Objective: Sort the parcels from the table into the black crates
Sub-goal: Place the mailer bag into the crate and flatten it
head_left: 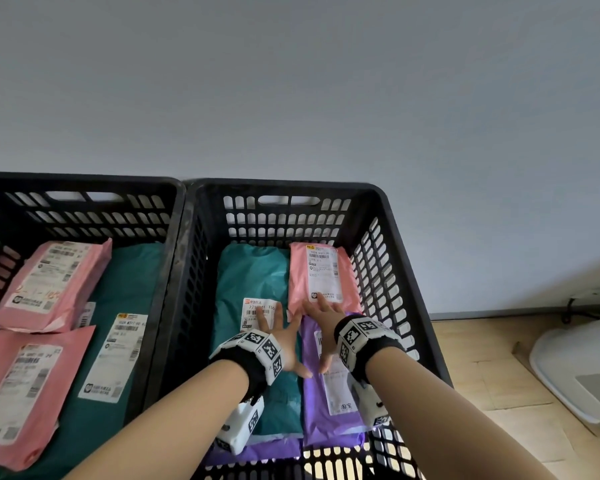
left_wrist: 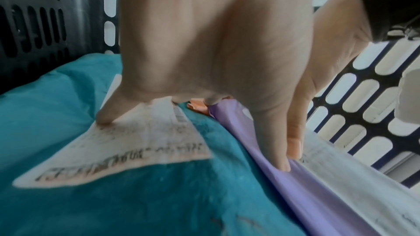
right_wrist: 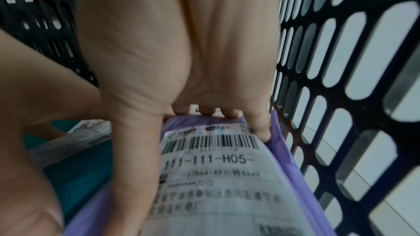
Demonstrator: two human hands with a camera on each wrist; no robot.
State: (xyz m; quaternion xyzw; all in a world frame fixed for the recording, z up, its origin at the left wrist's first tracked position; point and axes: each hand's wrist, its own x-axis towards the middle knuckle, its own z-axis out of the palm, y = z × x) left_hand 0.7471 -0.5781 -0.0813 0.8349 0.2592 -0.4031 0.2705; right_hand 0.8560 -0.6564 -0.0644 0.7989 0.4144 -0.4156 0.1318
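Observation:
Both of my hands are down inside the right black crate [head_left: 278, 187]. My left hand [head_left: 278, 332] lies spread and flat on a teal parcel [head_left: 250, 271], with its fingertips [left_wrist: 105, 118] on that parcel's white label and its thumb touching the edge of a purple parcel [left_wrist: 302, 195]. The right hand [head_left: 321, 320] presses flat on the purple parcel [head_left: 314, 407]. Its thumb [right_wrist: 134, 168] lies along the barcode label, and its fingers reach the near end of a pink parcel [head_left: 297, 282]. Neither hand grips anything.
The left black crate [head_left: 84, 178] holds two pink parcels [head_left: 49, 285] on top of a teal one. Another purple parcel [head_left: 257, 457] shows under the teal one in the right crate. A wooden floor and a white object [head_left: 575, 368] lie to the right, with a plain wall behind.

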